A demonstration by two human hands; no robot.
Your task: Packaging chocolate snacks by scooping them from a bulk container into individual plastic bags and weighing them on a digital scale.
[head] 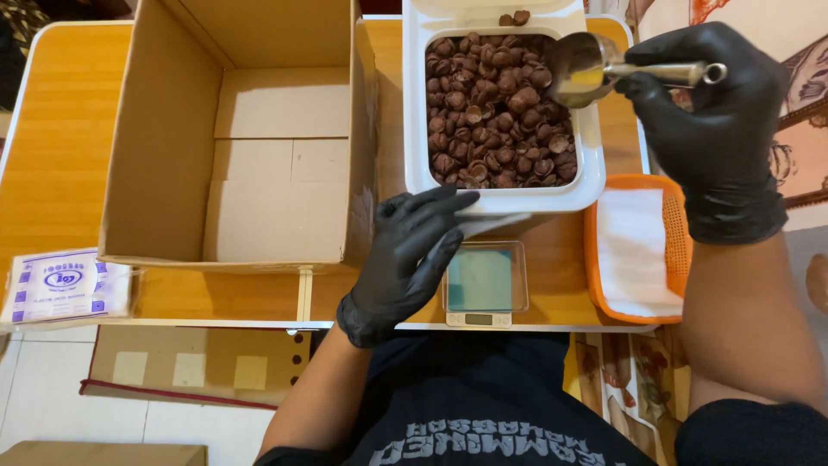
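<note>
A white plastic tub (418,103) full of small brown cup-shaped pieces (496,121) sits at the far middle of the wooden table. My right hand (711,112), in a black glove, grips the handle of a metal scoop (586,67) whose bowl hovers over the tub's right side. My left hand (405,259), also gloved, rests at the tub's near rim and holds a thin clear plastic bag (496,223) there. Just below lies a small digital scale (481,283) with a clear tray.
An open, empty cardboard box (250,138) stands to the left. An orange basket (677,250) lined with white paper sits on the right. A packet of plastic bags (65,285) lies at the table's left front edge. Flattened cardboard lies on the floor below.
</note>
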